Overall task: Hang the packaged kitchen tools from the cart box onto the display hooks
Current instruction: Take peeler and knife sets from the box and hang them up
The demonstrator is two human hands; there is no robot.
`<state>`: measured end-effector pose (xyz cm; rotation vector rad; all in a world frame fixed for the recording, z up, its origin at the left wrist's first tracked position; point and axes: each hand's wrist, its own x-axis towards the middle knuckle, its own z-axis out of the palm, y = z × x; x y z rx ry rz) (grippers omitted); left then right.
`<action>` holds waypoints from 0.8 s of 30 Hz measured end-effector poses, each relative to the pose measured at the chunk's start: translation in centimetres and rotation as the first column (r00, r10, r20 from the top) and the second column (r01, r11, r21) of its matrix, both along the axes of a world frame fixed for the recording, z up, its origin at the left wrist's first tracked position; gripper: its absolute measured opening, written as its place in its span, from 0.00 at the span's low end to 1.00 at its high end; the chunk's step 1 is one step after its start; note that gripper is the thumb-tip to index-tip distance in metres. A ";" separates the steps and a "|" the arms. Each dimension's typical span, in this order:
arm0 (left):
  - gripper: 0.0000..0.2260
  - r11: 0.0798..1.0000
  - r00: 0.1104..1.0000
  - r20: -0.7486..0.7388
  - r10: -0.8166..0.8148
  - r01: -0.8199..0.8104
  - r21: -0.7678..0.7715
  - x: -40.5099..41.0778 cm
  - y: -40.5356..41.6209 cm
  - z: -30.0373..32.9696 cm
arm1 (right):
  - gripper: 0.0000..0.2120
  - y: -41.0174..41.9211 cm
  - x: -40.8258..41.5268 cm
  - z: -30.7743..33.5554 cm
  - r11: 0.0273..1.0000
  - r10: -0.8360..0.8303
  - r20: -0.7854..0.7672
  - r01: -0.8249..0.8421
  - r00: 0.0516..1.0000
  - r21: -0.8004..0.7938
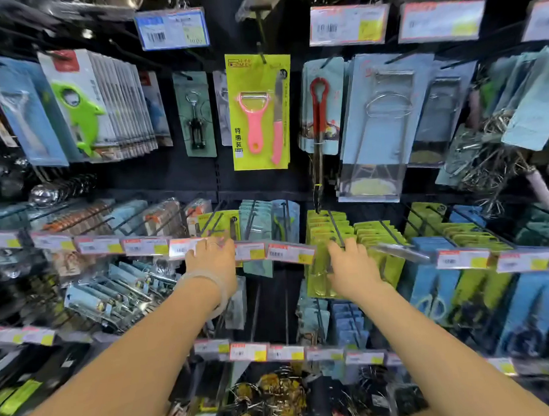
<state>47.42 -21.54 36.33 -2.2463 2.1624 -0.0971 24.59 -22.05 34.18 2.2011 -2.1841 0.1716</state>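
Head view shows both hands up at the middle row of hooks: the left hand [212, 256] curls over the price tag rail [269, 251], though whether it grips is unclear, while the right hand [350, 261], fingers relaxed, rests on the stack of yellow-green packs [326, 233] just right of it. A good hang likely means steadying the hook [336, 228], lining up the pack's hole and sliding it fully back. No cart box shows.

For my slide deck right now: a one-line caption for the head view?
Both hands, left and right, reach the hook row holding green packs, below a hanging pink peeler pack.
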 end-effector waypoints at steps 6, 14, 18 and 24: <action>0.34 0.994 0.999 0.022 -0.032 0.030 0.107 -1.1 7.4 -3.3 | 0.27 7.2 -1.9 -4.0 0.987 -0.046 -0.042 0.052 0.998 0.150; 0.33 0.956 0.996 0.015 -0.089 0.081 0.283 -4.7 17.0 -9.7 | 0.28 17.7 -4.7 -10.9 0.933 -0.103 -0.050 0.114 0.993 0.342; 0.34 0.929 0.993 0.011 -0.115 0.104 0.355 -6.7 20.1 -11.7 | 0.25 21.2 -7.0 -12.8 0.911 -0.148 -0.013 0.142 0.989 0.386; 0.32 0.901 0.978 0.036 -0.206 0.175 0.397 -11.6 22.9 -13.6 | 0.27 24.9 -11.7 -14.8 0.884 -0.235 -0.015 0.220 0.972 0.413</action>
